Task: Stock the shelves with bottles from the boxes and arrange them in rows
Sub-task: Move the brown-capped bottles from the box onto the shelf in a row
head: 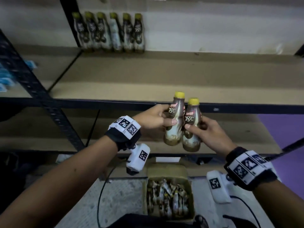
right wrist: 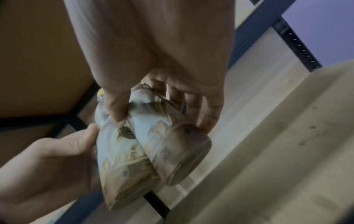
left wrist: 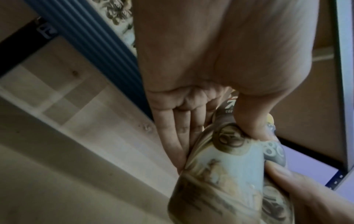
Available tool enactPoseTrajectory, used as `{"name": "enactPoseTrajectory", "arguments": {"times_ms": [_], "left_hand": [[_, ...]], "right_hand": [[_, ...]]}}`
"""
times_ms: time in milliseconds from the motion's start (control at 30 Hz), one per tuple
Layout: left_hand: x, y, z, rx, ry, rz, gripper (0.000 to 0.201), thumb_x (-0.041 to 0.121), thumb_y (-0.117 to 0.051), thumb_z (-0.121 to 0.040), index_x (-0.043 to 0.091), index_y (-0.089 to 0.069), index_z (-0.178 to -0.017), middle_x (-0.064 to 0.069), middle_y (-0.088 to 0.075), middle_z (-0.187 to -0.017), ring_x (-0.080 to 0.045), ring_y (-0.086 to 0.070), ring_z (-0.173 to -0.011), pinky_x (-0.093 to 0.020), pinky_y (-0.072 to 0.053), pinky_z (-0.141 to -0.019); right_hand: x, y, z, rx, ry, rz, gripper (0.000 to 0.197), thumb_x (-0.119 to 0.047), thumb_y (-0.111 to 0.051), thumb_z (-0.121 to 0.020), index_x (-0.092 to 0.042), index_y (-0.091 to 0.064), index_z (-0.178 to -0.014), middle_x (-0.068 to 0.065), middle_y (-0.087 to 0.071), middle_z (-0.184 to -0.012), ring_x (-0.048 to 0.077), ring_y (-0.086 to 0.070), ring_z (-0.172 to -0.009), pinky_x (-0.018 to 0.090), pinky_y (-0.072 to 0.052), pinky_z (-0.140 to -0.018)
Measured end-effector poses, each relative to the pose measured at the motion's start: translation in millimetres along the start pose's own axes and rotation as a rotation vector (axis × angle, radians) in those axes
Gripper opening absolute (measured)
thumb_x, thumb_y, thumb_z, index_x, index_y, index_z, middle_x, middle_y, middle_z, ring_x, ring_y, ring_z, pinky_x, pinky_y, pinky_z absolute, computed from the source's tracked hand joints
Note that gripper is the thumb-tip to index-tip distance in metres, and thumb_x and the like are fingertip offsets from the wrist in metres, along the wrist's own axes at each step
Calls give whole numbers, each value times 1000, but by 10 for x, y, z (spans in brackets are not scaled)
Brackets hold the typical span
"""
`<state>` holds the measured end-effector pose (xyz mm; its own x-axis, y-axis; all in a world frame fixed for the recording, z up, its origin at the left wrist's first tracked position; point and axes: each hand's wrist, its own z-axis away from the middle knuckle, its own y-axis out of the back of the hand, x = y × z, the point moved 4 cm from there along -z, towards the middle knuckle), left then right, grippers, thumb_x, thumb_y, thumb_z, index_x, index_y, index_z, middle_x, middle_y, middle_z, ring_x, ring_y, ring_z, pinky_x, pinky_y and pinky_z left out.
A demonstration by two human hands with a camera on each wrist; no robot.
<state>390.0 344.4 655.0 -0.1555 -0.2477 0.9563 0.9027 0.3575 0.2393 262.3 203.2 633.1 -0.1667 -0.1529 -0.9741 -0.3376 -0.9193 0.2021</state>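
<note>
1. Head view shows a black metal shelving unit with beige board shelves (head: 164, 76); its middle shelf runs across the picture, with the black front edge just behind the two held bottles.
2. An open brown cardboard box (head: 169, 193) stands on the speckled floor below the hands. It holds more bottles of the same kind, lying in disorder.
3. A row of six brown-and-cream bottles with yellow caps (head: 109, 32) stands upright at the back of the middle shelf, on its left part, side by side against the wall.
4. The left hand (head: 154, 116) holds one brown plastic coffee bottle with yellow cap (head: 175, 119) around its waist, thumb in front and fingers behind. In the left wrist view the thumb presses on the label.
5. The right hand (head: 209, 130) holds a second brown coffee bottle of the same kind (head: 190, 127), also at the waist, with the thumb in front.
6. Both bottles are upright, touching each other side to side, in the air in front of the shelf edge and above the box.
7. White wrist bands with black square markers (head: 127, 125) sit on both wrists.
</note>
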Motion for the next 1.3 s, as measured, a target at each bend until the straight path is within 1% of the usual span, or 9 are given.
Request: {"name": "enactPoseTrajectory", "arguments": {"times_ms": [200,400,567,700,800,900,967,1133,1300], "left_hand": [[397,536,212,103,-151,42,21,18,-62,-92,17,-62,-113,6,-74,-97,-5,-70,-89,-15,-53,-67],[629,949,101,180,-172,-11,29,32,-66,-87,21,-64,-114,-1,-72,-102,-10,-70,-89,-25,-54,-68],[854,1206,-271,215,-197,-1,35,19,-76,-80,14,-65,-112,-2,-75,-97,-12,-72,-86,-26,-56,-67],[1007,1432,-794,325,-120,-235,42,16,-85,-67,12,-70,-107,-2,-76,-94,-18,-72,-89,-38,-57,-86],[1039,1652,-1265,505,-61,-394,40,22,-86,-62,12,-74,-99,-1,-75,-91,-16,-70,-88,-35,-57,-85],[1050,1946,-1692,693,33,-534,41,29,-86,-61,9,-71,-94,-1,-71,-88,-17,-68,-81,-24,-53,-66],[1058,2138,-1957,765,95,-595,44,27,-86,-61,7,-68,-96,-3,-69,-90,-19,-66,-82,-23,-50,-64],[951,2549,-2426,918,216,-701,53,26,-84,-63,7,-61,-108,-9,-67,-106,-28,-65,-95,-31,-55,-79],[803,2832,-2574,1000,298,-782,53,27,-81,-71,9,-56,-114,-13,-66,-111,-31,-64,-100,-37,-54,-85]], "right_hand": [[-675,-325,-183,12,178,-6,26,-21,-72,-86,-16,-68,-112,-2,-75,-103,11,-72,-94,21,-57,-76],[-1064,-369,-514,69,210,-15,28,-22,-74,-85,-13,-67,-111,1,-76,-100,17,-73,-91,29,-59,-79],[-1377,-118,-991,72,249,41,31,-23,-79,-79,-18,-68,-108,-4,-76,-94,11,-73,-87,21,-57,-71],[-1550,155,-1616,104,271,112,30,-22,-83,-74,-17,-70,-100,-2,-77,-91,13,-74,-84,30,-59,-76],[-1553,383,-2191,155,268,190,33,-25,-86,-69,-17,-72,-97,0,-76,-92,17,-73,-86,40,-58,-86],[-1515,525,-2761,150,261,279,29,-29,-87,-66,-20,-73,-90,-2,-76,-91,14,-72,-84,36,-57,-84],[-1483,574,-3103,143,240,310,26,-31,-87,-66,-23,-71,-86,-4,-75,-90,8,-69,-79,28,-56,-76],[-1382,447,-3737,83,235,413,22,-27,-82,-72,-25,-66,-87,-8,-67,-80,10,-64,-77,20,-47,-62],[-1283,293,-4070,94,220,402,29,-25,-80,-75,-20,-65,-100,-2,-67,-91,17,-62,-82,24,-47,-74]]}}
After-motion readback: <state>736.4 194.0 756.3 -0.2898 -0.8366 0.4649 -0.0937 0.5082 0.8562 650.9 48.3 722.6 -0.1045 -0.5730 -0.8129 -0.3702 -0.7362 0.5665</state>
